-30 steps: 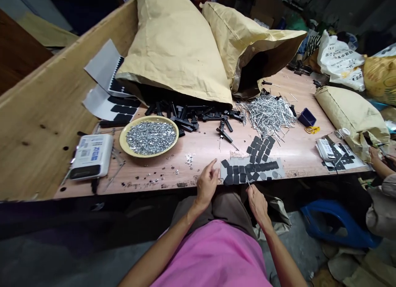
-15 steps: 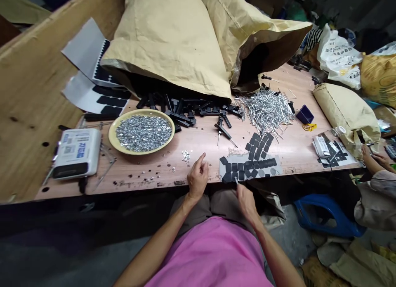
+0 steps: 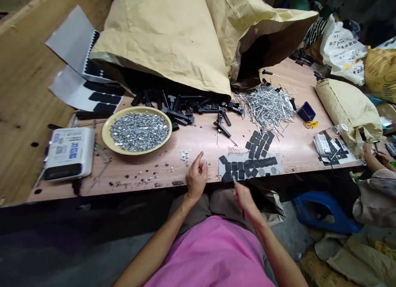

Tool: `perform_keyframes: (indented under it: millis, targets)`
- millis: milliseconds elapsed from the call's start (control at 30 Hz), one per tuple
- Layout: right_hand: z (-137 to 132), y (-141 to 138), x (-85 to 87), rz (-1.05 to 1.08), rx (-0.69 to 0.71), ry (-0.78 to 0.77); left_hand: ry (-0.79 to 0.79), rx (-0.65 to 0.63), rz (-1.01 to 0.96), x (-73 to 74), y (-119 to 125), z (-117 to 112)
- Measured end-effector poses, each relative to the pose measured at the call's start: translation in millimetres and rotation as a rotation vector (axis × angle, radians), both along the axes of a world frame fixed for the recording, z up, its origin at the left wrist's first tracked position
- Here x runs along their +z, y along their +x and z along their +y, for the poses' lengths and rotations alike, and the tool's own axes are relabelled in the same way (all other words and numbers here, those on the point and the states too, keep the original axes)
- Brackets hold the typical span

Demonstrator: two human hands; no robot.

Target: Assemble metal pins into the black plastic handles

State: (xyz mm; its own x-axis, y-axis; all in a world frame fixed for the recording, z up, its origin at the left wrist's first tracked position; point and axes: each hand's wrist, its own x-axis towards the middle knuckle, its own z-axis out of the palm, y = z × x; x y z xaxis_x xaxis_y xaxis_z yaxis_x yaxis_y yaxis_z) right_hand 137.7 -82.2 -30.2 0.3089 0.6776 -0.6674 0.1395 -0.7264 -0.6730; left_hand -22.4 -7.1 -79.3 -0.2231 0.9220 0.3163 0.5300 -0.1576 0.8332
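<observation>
My left hand (image 3: 196,176) rests at the front edge of the wooden table (image 3: 204,144), fingers curled with the forefinger raised, beside a small cluster of washers (image 3: 184,154). I cannot make out anything in it. My right hand (image 3: 243,195) sits just below the table edge, pinching a thin metal pin (image 3: 234,179) whose tip reaches the grey sheet of black pads (image 3: 250,167). More loose black pads (image 3: 260,141) lie just behind that sheet.
A yellow dish of washers (image 3: 137,130) and a white device (image 3: 69,152) stand at left. Black plastic parts (image 3: 182,107) spill from big paper sacks (image 3: 167,39). A heap of metal pins (image 3: 267,107) lies right of centre. Another person's hand (image 3: 371,155) works at far right.
My view has tilted down and left. My right hand has risen from my lap to the table edge with the pin. My left hand's fingers have curled in a little.
</observation>
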Motion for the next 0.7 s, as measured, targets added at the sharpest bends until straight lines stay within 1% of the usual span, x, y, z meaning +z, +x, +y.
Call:
perform_keyframes:
  millis: [100,167,300,367,433,467,600,700]
  targets:
    - [1.2,-3.8,2.9,0.094,-0.065,-0.026,-0.009,0.002,-0.005,0.7,0.0,0.0]
    - [1.6,-4.4,5.1,0.112,-0.124,-0.026,-0.025,-0.001,-0.010,1.1,0.0,-0.1]
    - [1.8,-5.0,9.9,0.236,-0.142,-0.088,-0.044,0.012,-0.003,1.3,0.1,-0.2]
    - [2.9,-3.3,12.3,0.289,-0.220,-0.093,-0.041,0.013,-0.004,1.3,-0.1,-0.2]
    - [3.1,-2.1,13.1,0.288,-0.316,-0.074,-0.041,0.012,-0.008,1.6,-0.3,-0.3]
    - [2.2,-2.8,12.5,0.291,-0.321,-0.079,-0.045,0.012,-0.010,1.9,-0.3,-0.4]
    - [-5.7,-12.4,6.4,0.405,-0.190,-0.143,-0.061,0.003,-0.020,2.8,-0.5,-0.3]
    - [-7.5,-16.6,4.3,0.418,-0.175,-0.140,-0.061,-0.003,-0.026,2.3,-0.7,0.2]
